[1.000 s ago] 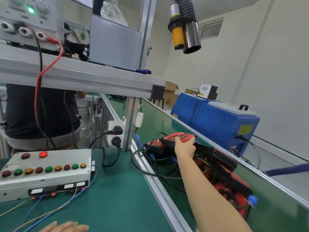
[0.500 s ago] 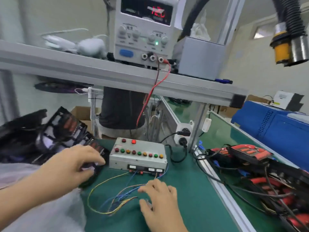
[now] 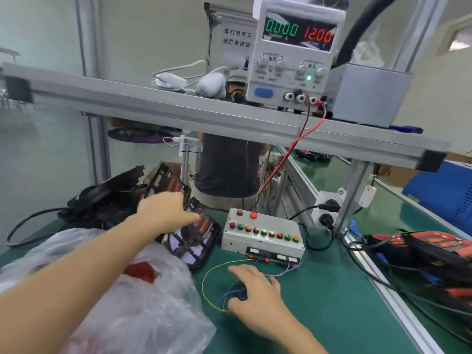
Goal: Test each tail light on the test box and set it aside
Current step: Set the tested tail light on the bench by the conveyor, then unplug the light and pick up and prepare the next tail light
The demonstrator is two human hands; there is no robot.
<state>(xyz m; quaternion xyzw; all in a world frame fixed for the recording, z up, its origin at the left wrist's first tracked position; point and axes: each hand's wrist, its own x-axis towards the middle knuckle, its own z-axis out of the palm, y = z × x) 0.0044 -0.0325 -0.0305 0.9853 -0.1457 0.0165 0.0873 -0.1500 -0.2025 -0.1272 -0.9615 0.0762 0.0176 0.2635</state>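
The grey test box (image 3: 263, 247) with a row of coloured buttons stands on the green mat; one red lamp on top is lit. Just left of it a black-framed tail light (image 3: 196, 241) with orange lenses leans against a dark pile. My left hand (image 3: 163, 210) reaches over that tail light and grips its upper edge. My right hand (image 3: 255, 290) lies palm down on the mat in front of the box, fingers curled round a dark connector (image 3: 241, 296) at the end of the box's loose coloured wires (image 3: 212, 274).
More tail lights (image 3: 109, 198) are heaped at the left, and red ones with cables (image 3: 421, 251) lie on the conveyor to the right. A crumpled plastic bag (image 3: 143, 307) lies under my left arm. A power supply (image 3: 293, 60) reading 12.00 sits on the aluminium shelf. A person (image 3: 227, 169) stands behind.
My right hand left the red tail lights on the conveyor and came down onto the wires in front of the box. My left hand reached to the tail light at the left.
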